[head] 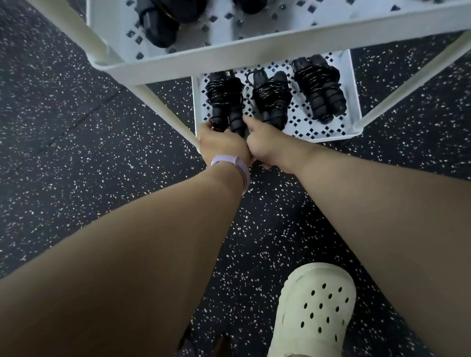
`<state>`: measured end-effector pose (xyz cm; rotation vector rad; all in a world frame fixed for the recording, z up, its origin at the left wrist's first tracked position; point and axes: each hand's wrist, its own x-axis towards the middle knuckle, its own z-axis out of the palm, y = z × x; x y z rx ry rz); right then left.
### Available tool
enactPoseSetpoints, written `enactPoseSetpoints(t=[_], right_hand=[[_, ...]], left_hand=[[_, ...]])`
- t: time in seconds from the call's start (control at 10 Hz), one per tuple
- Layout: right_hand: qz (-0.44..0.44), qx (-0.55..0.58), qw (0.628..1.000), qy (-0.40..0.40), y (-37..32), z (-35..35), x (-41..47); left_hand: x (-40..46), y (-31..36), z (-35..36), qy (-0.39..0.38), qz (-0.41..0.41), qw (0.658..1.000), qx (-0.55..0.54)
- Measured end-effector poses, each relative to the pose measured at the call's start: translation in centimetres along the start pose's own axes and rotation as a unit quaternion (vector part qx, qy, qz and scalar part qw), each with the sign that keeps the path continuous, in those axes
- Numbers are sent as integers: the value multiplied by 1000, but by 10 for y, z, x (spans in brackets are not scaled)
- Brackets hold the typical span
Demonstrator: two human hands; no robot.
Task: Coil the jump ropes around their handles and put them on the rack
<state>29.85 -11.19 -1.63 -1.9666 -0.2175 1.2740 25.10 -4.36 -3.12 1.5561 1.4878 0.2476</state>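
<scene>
Both hands at lower tray of white perforated plastic rack (352,90): left hand (221,143) grips black coiled jump rope bundle (225,102), right hand (265,146) pinches its handles, seating it beside two others.

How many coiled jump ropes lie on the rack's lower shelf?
3, side by side on the lower shelf: left rope at both hands, middle rope, right rope. The upper shelf may hide more behind.
</scene>
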Motion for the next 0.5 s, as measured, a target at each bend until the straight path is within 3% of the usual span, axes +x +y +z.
enactPoseSetpoints(t=[0.2,0.5], right_hand=[[-34,44,998,24,-6,4,-3],[-56,-75,994,61,0,-23,-56]], left_hand=[[-7,-5,-14,-57,27,995,74],[-16,11,-39,-123,16,966,226]])
